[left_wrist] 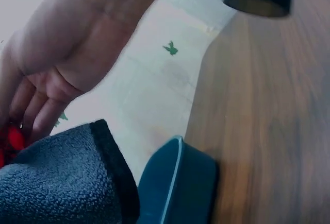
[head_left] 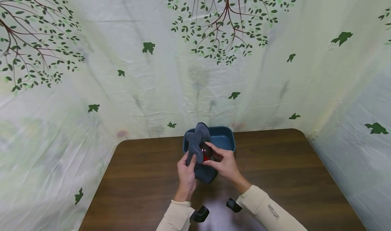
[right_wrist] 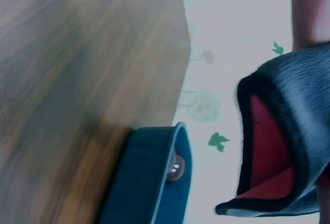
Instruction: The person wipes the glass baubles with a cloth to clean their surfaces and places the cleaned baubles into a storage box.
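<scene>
A grey fleece pouch (head_left: pixel 198 146) with a nubbly outer pile, a dark bound edge and a smooth red lining is held up over the near rim of a blue plastic tub (head_left: pixel 225 136). In the right wrist view the pouch's mouth gapes open, the red lining showing as a curved wedge inside the black trim. The tub is rectangular with rounded corners and a thin paler rim; it stands on the far middle of a dark brown wood-grain surface (head_left: pixel 290 170), close to the back edge. Something small, round and brownish shows at the tub's rim in the right wrist view, too blurred to name.

The left hand (head_left: pixel 186 175) grips the pouch from below and from the left, its fingers curled into the fleece and its thumb pressed up along the cloth. The right hand (head_left: pixel 223 161) comes in from the right, its fingers bent and pinching at the pouch's opening, where a patch of red and a small bright glint show between the fingertips. Both hands touch the pouch and lie close to each other just above the surface.

Both forearms wear cream sleeves (head_left: pixel 262 209). A pale draped sheet (head_left: pixel 171 81) printed with green leaves, branches and birds hangs behind and beside the surface, creased and softly wrinkled.
</scene>
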`<state>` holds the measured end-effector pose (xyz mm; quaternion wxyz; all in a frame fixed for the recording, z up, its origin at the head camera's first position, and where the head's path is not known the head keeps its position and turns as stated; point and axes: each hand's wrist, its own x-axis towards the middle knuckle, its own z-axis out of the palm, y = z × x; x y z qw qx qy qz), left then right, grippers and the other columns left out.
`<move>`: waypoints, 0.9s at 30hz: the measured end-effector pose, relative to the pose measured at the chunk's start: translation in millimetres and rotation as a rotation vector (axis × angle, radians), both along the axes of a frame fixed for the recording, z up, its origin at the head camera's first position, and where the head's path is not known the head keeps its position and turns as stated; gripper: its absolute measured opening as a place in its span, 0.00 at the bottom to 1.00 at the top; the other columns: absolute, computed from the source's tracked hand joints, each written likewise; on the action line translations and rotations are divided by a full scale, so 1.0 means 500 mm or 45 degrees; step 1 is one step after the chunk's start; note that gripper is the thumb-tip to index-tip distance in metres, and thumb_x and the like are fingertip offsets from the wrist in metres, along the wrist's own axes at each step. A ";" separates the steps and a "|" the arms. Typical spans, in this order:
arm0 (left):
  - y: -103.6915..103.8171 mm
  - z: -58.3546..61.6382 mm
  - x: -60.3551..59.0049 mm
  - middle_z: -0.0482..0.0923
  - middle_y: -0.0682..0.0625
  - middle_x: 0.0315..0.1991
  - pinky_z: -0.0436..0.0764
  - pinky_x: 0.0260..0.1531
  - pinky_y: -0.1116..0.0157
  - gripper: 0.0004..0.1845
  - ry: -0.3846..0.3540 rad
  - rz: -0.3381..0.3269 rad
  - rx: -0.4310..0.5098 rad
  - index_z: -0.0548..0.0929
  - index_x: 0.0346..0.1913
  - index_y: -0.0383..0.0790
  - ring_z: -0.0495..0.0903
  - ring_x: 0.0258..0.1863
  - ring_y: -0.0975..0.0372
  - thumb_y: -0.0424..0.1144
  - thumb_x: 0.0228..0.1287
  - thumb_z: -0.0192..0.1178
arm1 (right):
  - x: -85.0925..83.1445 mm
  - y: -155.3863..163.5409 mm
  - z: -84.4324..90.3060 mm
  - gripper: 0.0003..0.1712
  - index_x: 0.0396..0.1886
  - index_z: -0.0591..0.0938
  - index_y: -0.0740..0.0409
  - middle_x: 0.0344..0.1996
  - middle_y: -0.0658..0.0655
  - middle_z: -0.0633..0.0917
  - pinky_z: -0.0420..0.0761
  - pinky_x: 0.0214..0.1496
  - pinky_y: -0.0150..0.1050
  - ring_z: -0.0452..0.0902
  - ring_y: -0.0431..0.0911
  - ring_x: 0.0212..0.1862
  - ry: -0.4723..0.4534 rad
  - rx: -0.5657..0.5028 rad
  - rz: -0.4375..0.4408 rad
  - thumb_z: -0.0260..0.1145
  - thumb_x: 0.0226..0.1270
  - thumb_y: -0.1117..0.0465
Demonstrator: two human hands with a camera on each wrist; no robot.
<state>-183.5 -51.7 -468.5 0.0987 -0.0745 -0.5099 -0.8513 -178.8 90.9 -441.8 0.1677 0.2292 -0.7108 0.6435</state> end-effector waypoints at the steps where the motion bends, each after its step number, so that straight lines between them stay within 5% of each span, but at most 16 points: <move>1: -0.001 -0.001 0.000 0.84 0.52 0.41 0.82 0.43 0.67 0.13 0.003 -0.002 -0.008 0.82 0.53 0.32 0.82 0.42 0.64 0.30 0.67 0.59 | 0.001 0.000 0.001 0.32 0.56 0.75 0.78 0.50 0.75 0.80 0.81 0.48 0.44 0.79 0.60 0.51 -0.050 -0.005 -0.006 0.73 0.48 0.78; 8: -0.003 0.000 0.003 0.77 0.47 0.59 0.75 0.55 0.68 0.27 0.057 -0.010 -0.157 0.69 0.63 0.24 0.75 0.58 0.64 0.31 0.64 0.62 | -0.012 -0.005 -0.034 0.22 0.58 0.77 0.72 0.49 0.70 0.82 0.83 0.43 0.41 0.83 0.55 0.47 -0.359 -0.112 -0.046 0.65 0.65 0.66; 13: -0.004 0.000 0.004 0.76 0.42 0.59 0.76 0.54 0.67 0.27 0.040 0.018 -0.144 0.69 0.63 0.23 0.77 0.56 0.63 0.32 0.64 0.62 | -0.017 -0.005 -0.041 0.23 0.58 0.78 0.69 0.50 0.68 0.82 0.82 0.44 0.41 0.83 0.54 0.48 -0.382 -0.120 -0.015 0.67 0.64 0.64; 17: -0.005 0.001 0.002 0.82 0.47 0.52 0.79 0.50 0.67 0.25 0.028 0.030 -0.114 0.71 0.61 0.21 0.81 0.50 0.63 0.32 0.65 0.61 | -0.011 -0.001 -0.032 0.30 0.60 0.74 0.74 0.55 0.73 0.78 0.79 0.49 0.45 0.77 0.60 0.54 -0.231 -0.066 0.045 0.69 0.57 0.74; 20: -0.005 0.001 0.002 0.84 0.50 0.46 0.80 0.47 0.67 0.24 -0.004 0.040 -0.088 0.71 0.59 0.17 0.82 0.46 0.63 0.32 0.66 0.60 | 0.000 -0.001 -0.007 0.33 0.58 0.73 0.79 0.56 0.76 0.75 0.80 0.50 0.44 0.74 0.64 0.56 0.009 0.047 0.059 0.72 0.48 0.79; 24: -0.005 -0.003 0.004 0.83 0.51 0.44 0.81 0.46 0.68 0.22 -0.030 0.032 -0.070 0.72 0.58 0.17 0.82 0.45 0.63 0.32 0.67 0.59 | 0.010 -0.002 0.007 0.33 0.52 0.77 0.80 0.52 0.75 0.78 0.78 0.53 0.35 0.76 0.65 0.54 0.313 0.227 -0.060 0.76 0.40 0.78; 27: -0.007 -0.009 0.006 0.84 0.52 0.45 0.80 0.47 0.68 0.21 0.001 0.020 -0.093 0.73 0.58 0.19 0.81 0.46 0.63 0.30 0.67 0.58 | 0.009 -0.003 -0.002 0.33 0.51 0.78 0.80 0.49 0.75 0.80 0.80 0.51 0.40 0.79 0.65 0.49 0.326 0.255 -0.107 0.77 0.40 0.77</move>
